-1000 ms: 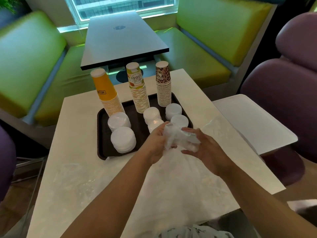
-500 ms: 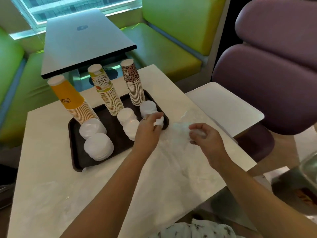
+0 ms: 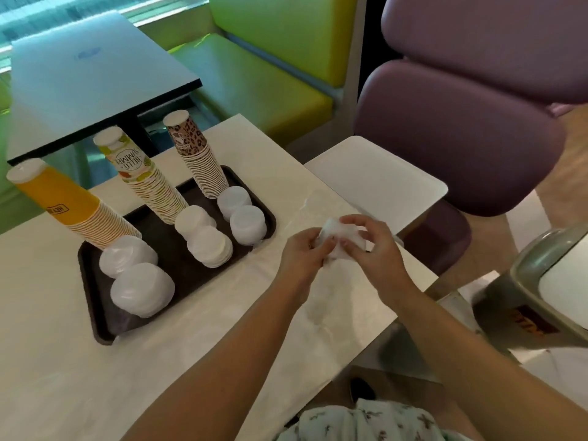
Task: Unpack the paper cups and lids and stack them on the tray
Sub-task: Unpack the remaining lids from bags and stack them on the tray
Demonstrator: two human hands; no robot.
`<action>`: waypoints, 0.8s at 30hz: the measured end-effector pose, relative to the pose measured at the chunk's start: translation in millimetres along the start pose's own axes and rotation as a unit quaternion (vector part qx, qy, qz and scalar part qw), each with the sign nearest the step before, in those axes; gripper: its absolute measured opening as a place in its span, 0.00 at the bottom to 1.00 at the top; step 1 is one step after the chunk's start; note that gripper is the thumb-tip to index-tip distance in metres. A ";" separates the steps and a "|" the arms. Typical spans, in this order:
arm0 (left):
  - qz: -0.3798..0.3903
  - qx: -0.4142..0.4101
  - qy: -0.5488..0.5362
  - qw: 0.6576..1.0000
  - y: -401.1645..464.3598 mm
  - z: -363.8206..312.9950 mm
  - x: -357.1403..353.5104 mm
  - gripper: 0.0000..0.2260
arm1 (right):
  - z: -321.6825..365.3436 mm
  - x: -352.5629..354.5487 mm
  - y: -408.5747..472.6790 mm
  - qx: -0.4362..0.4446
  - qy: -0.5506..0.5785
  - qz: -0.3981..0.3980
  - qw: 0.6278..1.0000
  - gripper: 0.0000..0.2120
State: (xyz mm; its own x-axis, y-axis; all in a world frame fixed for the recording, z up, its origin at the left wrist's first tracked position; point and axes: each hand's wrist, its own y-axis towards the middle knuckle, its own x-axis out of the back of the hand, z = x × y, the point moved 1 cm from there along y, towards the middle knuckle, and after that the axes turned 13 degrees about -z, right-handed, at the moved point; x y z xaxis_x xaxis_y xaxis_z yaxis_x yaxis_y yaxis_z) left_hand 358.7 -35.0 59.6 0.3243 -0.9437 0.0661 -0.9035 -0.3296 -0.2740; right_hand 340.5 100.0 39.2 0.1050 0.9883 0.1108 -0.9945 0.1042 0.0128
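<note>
Both hands meet just past the right end of the dark tray (image 3: 95, 316), above the pale desk (image 3: 63, 361). The left hand (image 3: 300, 253) and the right hand (image 3: 372, 249) each have their fingers curled round a crumpled clear plastic wrapper (image 3: 339, 238), pinching it between them; each grip is closed on the plastic.

On the tray stand three tall stacks of upturned paper cups along its far edge: an orange stack (image 3: 63, 202) at the left end, a "Hello Summer" stack (image 3: 143, 179) in the middle, and a leopard-print stack (image 3: 197, 154) at the right end. Nearer the tray's front edge sit stacks of white lids (image 3: 143, 291), in pairs below each cup stack.

Beyond the tray's right end is a purple chair (image 3: 461, 138).
</note>
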 end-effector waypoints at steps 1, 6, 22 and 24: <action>0.004 -0.003 0.007 1.000 1.3 0.0 -7.5 0.04 | -3.6 7.0 1.9 -0.011 0.000 -0.002 1.000 0.14; 0.029 -0.037 0.065 0.997 10.6 2.1 -46.6 0.05 | -10.3 44.9 5.5 -0.030 0.053 -0.025 0.998 0.14; 0.197 -0.164 0.245 0.935 16.0 22.9 -244.1 0.09 | -61.7 228.5 6.9 -0.052 -0.005 -0.325 0.944 0.09; 0.223 -0.188 0.241 0.926 10.3 29.6 -273.7 0.06 | -71.1 254.5 6.9 -0.048 -0.039 -0.366 0.929 0.11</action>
State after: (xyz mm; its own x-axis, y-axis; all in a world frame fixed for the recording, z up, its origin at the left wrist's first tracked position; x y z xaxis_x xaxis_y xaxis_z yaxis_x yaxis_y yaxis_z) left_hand 269.0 220.7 10.2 -0.1850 -0.8624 0.4713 -0.9806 0.1937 -0.0304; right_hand 360.2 360.2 -3.1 0.7481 0.6387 0.1798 -0.6526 0.7573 0.0250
